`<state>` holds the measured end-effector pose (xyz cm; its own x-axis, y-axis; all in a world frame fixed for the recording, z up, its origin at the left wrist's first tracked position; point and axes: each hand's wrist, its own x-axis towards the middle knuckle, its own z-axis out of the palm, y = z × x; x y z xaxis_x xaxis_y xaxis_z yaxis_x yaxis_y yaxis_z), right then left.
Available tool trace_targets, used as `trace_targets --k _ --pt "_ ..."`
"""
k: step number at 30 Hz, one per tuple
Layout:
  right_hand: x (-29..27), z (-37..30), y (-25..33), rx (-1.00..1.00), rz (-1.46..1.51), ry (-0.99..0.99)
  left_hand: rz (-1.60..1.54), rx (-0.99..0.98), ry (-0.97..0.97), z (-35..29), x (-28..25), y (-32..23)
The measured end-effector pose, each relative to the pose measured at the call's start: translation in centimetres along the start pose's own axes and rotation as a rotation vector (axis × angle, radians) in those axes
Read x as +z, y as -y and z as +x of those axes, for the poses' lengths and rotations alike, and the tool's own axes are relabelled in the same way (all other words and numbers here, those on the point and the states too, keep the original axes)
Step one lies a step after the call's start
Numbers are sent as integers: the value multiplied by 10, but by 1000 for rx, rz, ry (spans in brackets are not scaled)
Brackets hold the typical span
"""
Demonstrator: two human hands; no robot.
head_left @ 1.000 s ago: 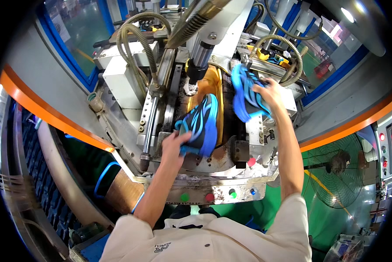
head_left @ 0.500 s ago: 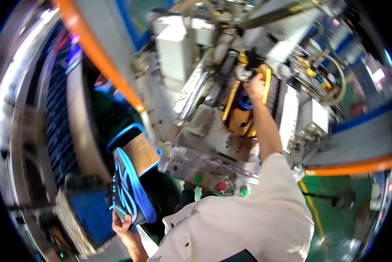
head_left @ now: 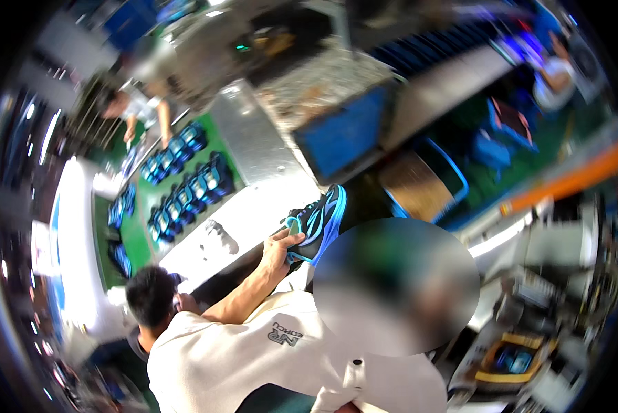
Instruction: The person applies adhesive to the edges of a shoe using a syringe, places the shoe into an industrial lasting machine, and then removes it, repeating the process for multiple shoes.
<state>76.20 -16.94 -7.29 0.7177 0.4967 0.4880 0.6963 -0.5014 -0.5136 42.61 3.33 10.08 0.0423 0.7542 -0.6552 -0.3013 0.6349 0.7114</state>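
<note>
My left hand (head_left: 278, 249) is closed round the heel end of a black sneaker (head_left: 324, 221) with blue trim and a blue-to-violet sole. The sneaker is held up beside the edge of a white table (head_left: 267, 199), its toe pointing away from me. Of my right hand nothing distinct shows; a blurred oval patch covers the area in front of my right side, with only a skin-coloured smear in it. At the lower right stands a machine with a yellow-framed fixture (head_left: 508, 359), and something blue sits within that frame.
Several dark blue shoes (head_left: 192, 191) stand in rows on a green surface at the left. One person's head (head_left: 150, 296) is close on my left; another person (head_left: 143, 113) works at the far left. Behind the sneaker are a blue panel (head_left: 343, 131) and a wooden-seated chair (head_left: 419, 184).
My view has swung left, away from the machine, which now lies at the lower right. The left hand still holds the sneaker. My right hand, earlier at the machine's yellow handle, is no longer distinguishable.
</note>
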Motion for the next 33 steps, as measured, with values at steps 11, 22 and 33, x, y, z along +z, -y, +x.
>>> trace_targets --k 11,22,33 --pt "-4 268 266 -318 396 -112 194 522 -624 290 -196 -100" --pt "108 394 802 -1400 347 219 699 405 -902 372 -258 -136" --pt "339 454 1051 -697 88 1028 597 343 -853 389 -267 -161"
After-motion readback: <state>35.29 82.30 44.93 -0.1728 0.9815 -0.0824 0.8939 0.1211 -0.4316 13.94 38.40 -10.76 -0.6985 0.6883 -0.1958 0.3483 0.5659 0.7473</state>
